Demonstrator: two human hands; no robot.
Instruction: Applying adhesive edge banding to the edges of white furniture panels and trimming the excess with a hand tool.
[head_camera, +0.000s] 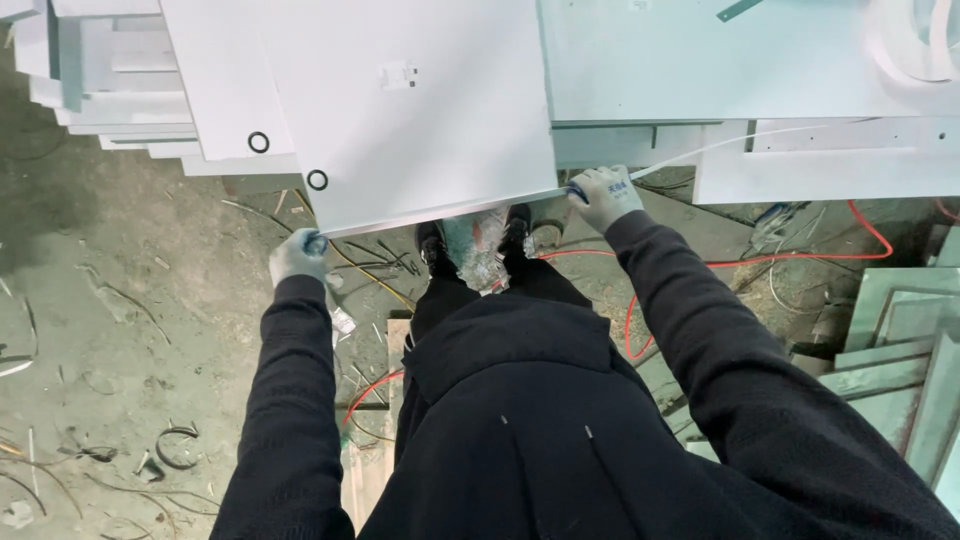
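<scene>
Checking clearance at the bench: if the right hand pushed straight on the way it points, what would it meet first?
The right hand, gloved, grips the near corner of the white panel and points up-frame. Straight ahead, it would probably first meet the pale bench edge, though depth is unclear.

Both gloved hands grip the near edge of the big flat white panel (410, 110), the left hand (297, 255) at its corner and the right hand (605, 195) at the other end. Between the grips, under the edge, there is open room. Past the left grip a stack of white boards (110, 80) blocks the way. Past the right grip lie a pale grey-green sheet (700, 60), a thin white strip (740, 140) and a red cable (870, 225).
</scene>
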